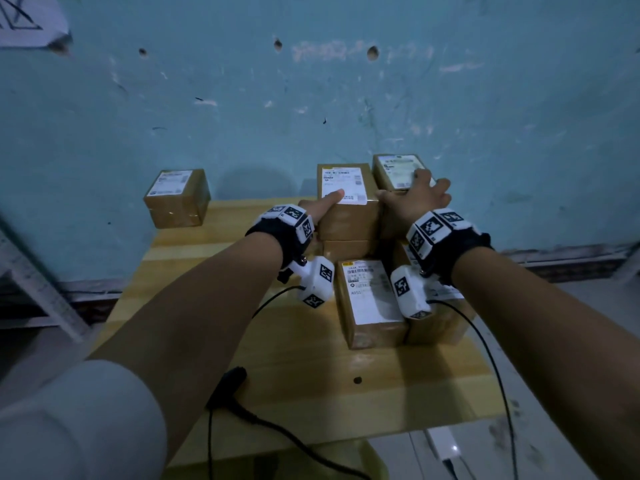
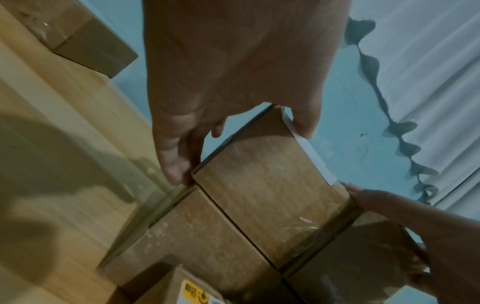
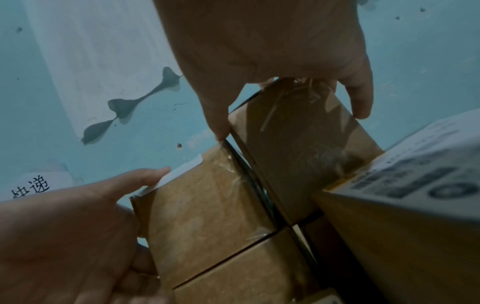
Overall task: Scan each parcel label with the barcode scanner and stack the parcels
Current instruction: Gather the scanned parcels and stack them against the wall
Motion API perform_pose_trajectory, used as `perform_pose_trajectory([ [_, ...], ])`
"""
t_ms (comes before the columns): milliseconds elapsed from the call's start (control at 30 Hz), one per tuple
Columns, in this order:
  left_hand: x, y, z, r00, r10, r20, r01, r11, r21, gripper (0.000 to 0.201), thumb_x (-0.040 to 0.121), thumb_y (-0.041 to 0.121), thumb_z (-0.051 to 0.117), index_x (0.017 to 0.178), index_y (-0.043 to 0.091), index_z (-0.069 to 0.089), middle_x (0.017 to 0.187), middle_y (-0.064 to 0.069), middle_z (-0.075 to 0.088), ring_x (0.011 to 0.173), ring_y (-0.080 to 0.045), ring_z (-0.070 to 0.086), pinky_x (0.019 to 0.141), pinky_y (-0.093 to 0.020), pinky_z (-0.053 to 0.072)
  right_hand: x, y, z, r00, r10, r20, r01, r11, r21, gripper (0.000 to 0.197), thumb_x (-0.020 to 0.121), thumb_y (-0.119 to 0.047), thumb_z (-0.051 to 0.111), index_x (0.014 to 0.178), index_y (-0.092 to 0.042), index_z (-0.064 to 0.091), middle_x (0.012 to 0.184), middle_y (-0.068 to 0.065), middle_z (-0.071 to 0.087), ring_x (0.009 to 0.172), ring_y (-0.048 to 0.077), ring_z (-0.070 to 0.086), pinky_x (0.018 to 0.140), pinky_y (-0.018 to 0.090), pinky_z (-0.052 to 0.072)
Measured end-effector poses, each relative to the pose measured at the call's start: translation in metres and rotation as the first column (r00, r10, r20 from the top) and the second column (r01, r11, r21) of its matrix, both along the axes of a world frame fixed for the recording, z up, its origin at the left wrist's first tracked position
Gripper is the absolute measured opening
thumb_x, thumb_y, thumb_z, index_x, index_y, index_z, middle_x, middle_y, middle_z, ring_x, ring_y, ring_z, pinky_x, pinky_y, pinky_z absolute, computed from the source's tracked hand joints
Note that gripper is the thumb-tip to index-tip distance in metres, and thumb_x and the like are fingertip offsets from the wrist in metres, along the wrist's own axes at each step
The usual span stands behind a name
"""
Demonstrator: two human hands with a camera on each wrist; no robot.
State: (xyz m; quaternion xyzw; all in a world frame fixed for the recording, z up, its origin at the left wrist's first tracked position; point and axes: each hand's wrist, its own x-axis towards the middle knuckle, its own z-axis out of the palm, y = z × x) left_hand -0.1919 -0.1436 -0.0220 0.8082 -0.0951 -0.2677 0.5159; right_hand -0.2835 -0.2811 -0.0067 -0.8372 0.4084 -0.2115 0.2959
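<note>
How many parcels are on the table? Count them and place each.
7. Lone parcel back left; centre top parcel in left hand, centre lower parcel beneath; right top parcel in right hand, right lower parcel mostly hidden; front centre parcel, front right parcel. More may hide.

The left forearm (image 1: 207, 292) and right forearm (image 1: 540, 306) reached forward, both bare; a pale sleeve (image 1: 86, 427) covered the left upper arm. The left hand (image 1: 320, 206) gripped the left parcel (image 1: 349, 220), with the thumb (image 1: 334, 195) flat across its top and the fingers (image 2: 174, 156) down its left side. The right hand (image 1: 415, 199) was spread over the right parcel (image 1: 398, 168), with the thumb (image 3: 218, 115) down its left side and the other fingers over its top and right edge. The hands were close together but apart.
</note>
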Motion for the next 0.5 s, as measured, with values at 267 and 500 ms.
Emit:
perform_pose_trajectory([
  [267,-0.001,0.006,0.000,0.998,0.039,-0.058,-0.045,0.994,-0.103,0.057,0.083,0.050,0.060,0.125,0.012,0.053,0.111,-0.006,0.059,0.089,-0.022,0.058,0.089,-0.034,0.052,-0.003,0.006,0.000,0.999,0.001,-0.049,-0.003,0.999,-0.040,0.087,0.078,-0.053,0.064,0.145,-0.017,0.022,0.154,0.016,0.009,0.142,0.035,0.010,0.115,0.047,0.017],
  [500,0.010,0.029,0.008,0.996,0.079,-0.037,-0.085,0.982,-0.169,0.059,0.083,0.050,0.061,0.125,0.009,0.052,0.113,-0.012,0.061,0.078,-0.019,0.059,0.064,-0.026,0.050,0.001,0.034,0.011,0.992,0.103,-0.070,-0.118,0.957,-0.267,0.087,0.084,-0.053,0.057,0.150,-0.017,0.013,0.160,0.011,-0.006,0.147,0.033,-0.011,0.117,0.048,-0.008],
])
